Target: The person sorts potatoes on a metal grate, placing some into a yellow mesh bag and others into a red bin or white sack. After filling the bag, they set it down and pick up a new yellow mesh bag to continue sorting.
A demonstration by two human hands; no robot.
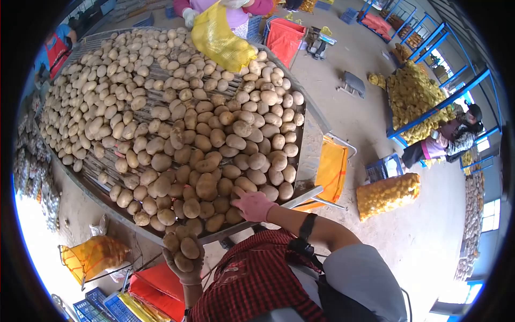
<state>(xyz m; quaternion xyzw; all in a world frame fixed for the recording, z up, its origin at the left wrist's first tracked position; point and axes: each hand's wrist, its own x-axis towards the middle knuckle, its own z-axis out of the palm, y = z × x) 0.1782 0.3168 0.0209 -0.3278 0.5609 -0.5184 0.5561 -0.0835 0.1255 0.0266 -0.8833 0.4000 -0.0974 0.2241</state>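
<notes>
A wide sorting table is covered with loose brown potatoes [206, 185] in front of me. My left hand [189, 272], in a grey-brown glove, is just off the near edge of the table. It cradles several potatoes [189, 248], its fingers curled round them. My right hand [254, 206] wears a pink glove and reaches over the near right edge. Its fingers are bent onto a potato [245, 184] among the others; the fingertips are partly hidden.
Across the table, a person in gloves holds a yellow mesh bag [221, 40]. An orange bag [328, 169] hangs by the right corner, near a filled potato sack [387, 195]. Red bags [156, 288] and blue crates [96, 306] lie below left. Other people stand left and right.
</notes>
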